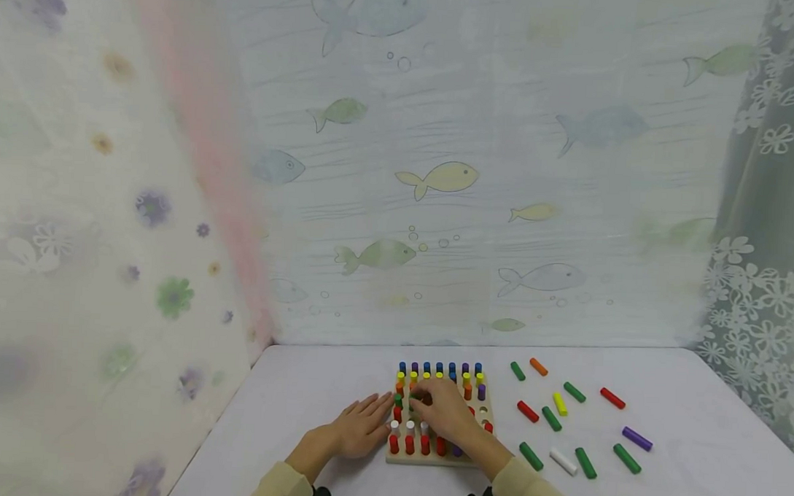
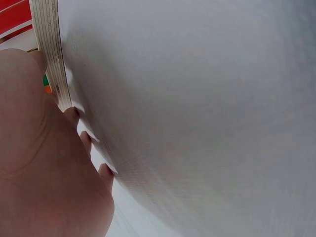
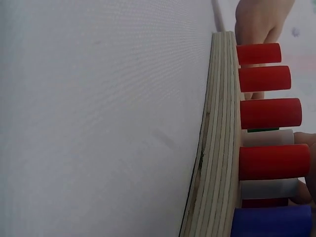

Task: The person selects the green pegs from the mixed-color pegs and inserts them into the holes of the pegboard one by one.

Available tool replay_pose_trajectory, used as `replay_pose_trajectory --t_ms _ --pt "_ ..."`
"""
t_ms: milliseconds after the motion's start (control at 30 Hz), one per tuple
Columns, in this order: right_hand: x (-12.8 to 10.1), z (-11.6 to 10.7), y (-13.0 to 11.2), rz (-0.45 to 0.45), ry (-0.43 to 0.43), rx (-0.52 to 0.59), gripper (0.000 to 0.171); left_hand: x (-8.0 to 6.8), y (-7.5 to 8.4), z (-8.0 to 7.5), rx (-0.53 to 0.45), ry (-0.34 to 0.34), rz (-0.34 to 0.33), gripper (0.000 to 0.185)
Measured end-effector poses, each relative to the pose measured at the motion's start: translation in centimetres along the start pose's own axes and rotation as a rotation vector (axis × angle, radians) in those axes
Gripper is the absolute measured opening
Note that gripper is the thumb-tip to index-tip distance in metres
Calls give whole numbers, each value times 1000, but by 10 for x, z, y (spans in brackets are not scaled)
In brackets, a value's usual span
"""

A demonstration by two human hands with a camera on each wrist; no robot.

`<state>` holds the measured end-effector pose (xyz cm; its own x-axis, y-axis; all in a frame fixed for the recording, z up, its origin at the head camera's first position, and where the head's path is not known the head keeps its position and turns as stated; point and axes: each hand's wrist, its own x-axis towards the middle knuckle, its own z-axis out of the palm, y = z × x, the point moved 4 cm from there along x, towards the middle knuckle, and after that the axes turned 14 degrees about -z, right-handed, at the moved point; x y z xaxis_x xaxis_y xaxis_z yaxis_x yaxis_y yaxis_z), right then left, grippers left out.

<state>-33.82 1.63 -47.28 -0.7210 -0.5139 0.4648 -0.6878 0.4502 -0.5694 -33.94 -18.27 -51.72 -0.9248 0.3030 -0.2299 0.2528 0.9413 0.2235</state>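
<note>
White table (image 1: pixel 340 377) | fish-print backdrop (image 1: pixel 439 176) | left grip (image 1: pixel 362 424) flat, released | right grip (image 1: pixel 445 410) unclear

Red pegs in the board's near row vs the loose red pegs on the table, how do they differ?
The near-row red pegs stand upright, seated in the wooden pegboard; the loose red pegs lie flat on the table. The near-row pegs form a tidy line beside each other; the loose ones lie apart at different angles among green, yellow, white and purple pegs. Both are red cylinders of the same look.
</note>
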Motion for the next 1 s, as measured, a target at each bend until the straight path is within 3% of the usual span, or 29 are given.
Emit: replay_pose_trajectory --t_ms 267,1000 --pt "1 -10 -6 -14 -81 -7 18 -4 5 -6 1 -2 -9 65" --pt "-29 -64 -23 -27 -149 98 19 -9 10 -11 5 -29 -40 64"
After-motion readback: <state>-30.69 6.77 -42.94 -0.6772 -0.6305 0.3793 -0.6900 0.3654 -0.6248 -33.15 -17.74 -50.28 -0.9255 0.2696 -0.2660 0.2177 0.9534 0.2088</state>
